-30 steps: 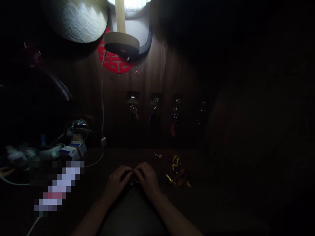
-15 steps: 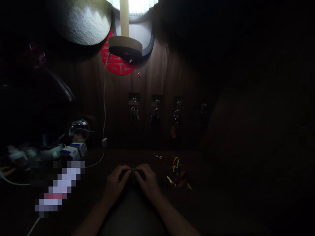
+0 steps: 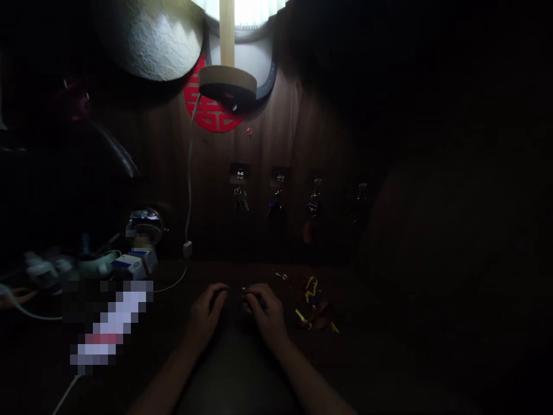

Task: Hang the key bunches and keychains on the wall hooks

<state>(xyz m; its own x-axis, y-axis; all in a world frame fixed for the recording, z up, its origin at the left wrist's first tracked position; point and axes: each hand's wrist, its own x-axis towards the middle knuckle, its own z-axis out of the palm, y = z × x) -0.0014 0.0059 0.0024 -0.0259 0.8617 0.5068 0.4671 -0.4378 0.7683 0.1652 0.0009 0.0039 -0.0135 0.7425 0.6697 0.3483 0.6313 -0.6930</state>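
The scene is very dim. My right hand point(image 3: 268, 314) has its thumb and fingers closed on a small dark object with a shiny tip point(image 3: 244, 290), too dark to identify. Apart from it, to the left, is my left hand point(image 3: 208, 314); its fingers are curled, with a gap between thumb and forefinger and nothing visible in them. Both forearms rest low over the dark table point(image 3: 242, 369). To the right of my right hand lies a crumpled brown and yellow bundle of straps or ribbon point(image 3: 317, 311).
A lit lamp point(image 3: 227, 80) with a white cable point(image 3: 189, 173) hangs in front of the wooden wall. Several keys point(image 3: 241, 200) dangle from hooks. On the left are small boxes point(image 3: 129, 265), bottles point(image 3: 41, 271), a round mirror point(image 3: 144, 222) and a blurred-out pale strip point(image 3: 112, 325).
My hands, together around the small dark object before, have come apart. My left hand has let go and the object stays in my right hand. The view has shifted slightly.
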